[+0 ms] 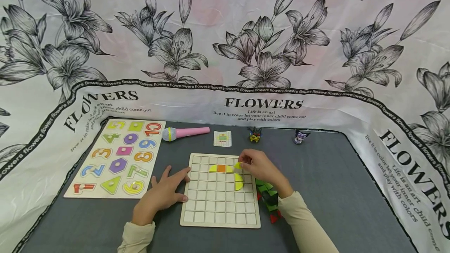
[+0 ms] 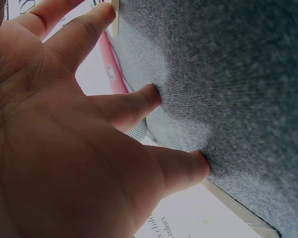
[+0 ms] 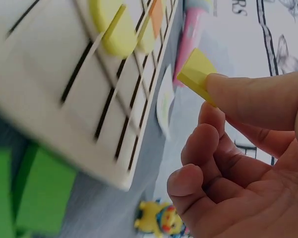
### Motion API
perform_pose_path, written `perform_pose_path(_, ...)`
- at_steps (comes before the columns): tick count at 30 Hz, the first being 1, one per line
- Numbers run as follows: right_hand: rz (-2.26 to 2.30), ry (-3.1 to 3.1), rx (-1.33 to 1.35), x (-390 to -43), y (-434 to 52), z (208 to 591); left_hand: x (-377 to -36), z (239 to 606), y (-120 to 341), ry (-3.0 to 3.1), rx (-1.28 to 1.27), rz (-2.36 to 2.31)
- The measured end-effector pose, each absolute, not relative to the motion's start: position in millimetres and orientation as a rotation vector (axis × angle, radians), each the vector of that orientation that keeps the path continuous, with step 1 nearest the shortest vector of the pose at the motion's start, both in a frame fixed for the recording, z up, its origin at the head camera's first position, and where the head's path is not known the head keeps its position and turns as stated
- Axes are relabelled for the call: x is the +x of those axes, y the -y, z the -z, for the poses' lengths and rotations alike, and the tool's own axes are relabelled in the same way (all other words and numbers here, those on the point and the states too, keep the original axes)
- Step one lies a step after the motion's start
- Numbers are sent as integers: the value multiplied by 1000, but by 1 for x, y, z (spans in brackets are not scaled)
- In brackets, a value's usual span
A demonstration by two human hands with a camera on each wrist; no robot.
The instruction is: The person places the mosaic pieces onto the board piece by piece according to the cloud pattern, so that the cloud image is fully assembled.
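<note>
A pale wooden grid board [image 1: 220, 225] lies on the grey cloth between my hands. In its upper cells sit an orange square [image 1: 221, 168] with yellow rounded pieces on either side, and more yellow pieces [image 1: 239, 184] run down from the right one. My right hand [image 1: 261, 167] pinches a small yellow piece [image 3: 196, 72] between thumb and forefinger above the board's upper right. Fingers spread, my left hand [image 1: 163, 192] rests at the board's left edge; two of its fingertips press the cloth in the left wrist view.
Green and red blocks [image 1: 268, 198] lie right of the board, partly behind my right forearm. A number puzzle [image 1: 98, 194] lies at left. Farther back are a pink toy microphone [image 1: 191, 131], a pattern card [image 1: 222, 139], a yellow figurine [image 1: 254, 134] and a dark figurine [image 1: 300, 136].
</note>
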State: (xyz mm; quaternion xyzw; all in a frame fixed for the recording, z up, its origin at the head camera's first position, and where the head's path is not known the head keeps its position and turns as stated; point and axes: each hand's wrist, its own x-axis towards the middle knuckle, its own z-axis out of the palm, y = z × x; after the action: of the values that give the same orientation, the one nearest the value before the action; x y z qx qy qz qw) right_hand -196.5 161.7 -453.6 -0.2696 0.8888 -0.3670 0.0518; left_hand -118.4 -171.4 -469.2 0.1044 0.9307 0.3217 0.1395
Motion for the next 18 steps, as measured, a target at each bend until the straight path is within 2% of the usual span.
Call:
perform_pose_path(11, 1061, -2574, -1039, -205, -110, 446, -119, 469, 175, -2696, 313, -945)
perform_pose_path(18, 1009, -2542, -1110, -204, -85, 453, -122, 482, 176, -2709, 366, -975)
